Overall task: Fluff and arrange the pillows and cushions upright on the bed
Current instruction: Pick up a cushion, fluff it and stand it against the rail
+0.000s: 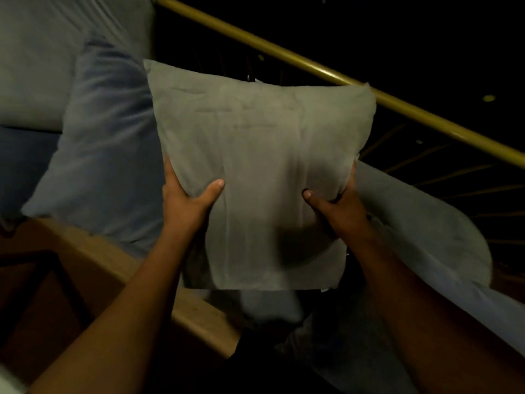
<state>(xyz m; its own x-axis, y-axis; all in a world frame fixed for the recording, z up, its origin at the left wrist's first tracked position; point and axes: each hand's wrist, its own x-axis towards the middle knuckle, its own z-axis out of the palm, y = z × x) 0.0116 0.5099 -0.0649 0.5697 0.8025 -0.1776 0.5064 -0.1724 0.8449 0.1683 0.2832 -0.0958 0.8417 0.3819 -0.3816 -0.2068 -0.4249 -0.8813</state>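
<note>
A square pale grey cushion (255, 155) fills the middle of the view, held up in the air with its face toward me. My left hand (187, 200) grips its left edge, thumb on the front. My right hand (338, 200) pinches its right edge the same way. Behind it to the left a bluish pillow (99, 155) leans on the bed. A white pillow (420, 231) lies to the right, partly hidden by the cushion and my right arm. Another pale pillow (51, 52) sits at the top left.
A brass rail (326, 72) of the headboard runs diagonally from the top centre to the right edge, with dark space behind it. A wooden bed frame edge (119, 268) crosses the lower left. The room is dim.
</note>
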